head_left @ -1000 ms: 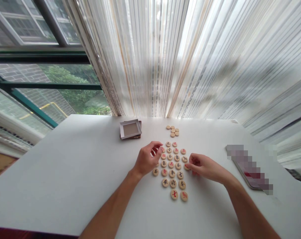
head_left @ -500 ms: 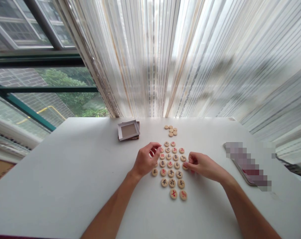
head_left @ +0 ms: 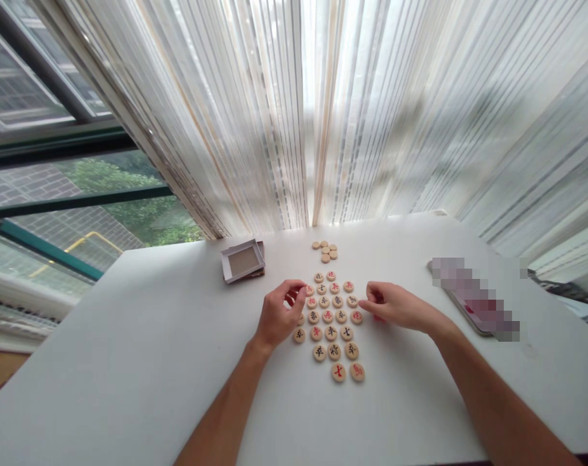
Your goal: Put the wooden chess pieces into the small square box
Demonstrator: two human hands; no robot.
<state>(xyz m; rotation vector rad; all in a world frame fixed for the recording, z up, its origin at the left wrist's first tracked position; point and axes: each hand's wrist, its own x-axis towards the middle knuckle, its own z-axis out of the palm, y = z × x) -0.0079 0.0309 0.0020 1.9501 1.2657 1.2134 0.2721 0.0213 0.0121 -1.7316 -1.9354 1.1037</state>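
Note:
Round wooden Chinese chess pieces with red or black characters lie face up in staggered rows, among them a red-marked one in the middle [head_left: 327, 316]. At the left side of the rows my left hand [head_left: 280, 316] is curled, its thumb and index fingertips together at the edge of a red-marked chess piece [head_left: 310, 291]. It partly covers another piece below. On the right side, my right hand [head_left: 395, 304] has its fingers folded in, with one digit pointing left close to a black-marked piece [head_left: 352, 301]. Below that digit lies a red-marked piece [head_left: 356, 317].
Several blank-looking pieces [head_left: 326, 250] sit in a cluster beyond the rows. A shallow open box [head_left: 243, 261] rests on a darker one at the back left. To the right lies a flat, blurred-out object [head_left: 469, 301] on the white table [head_left: 129, 362]. Curtains hang behind.
My right hand has drawn off the red-marked piece at the right edge, and its tip is now beside the black-marked piece above. My left hand stays by the same piece. The view has tilted.

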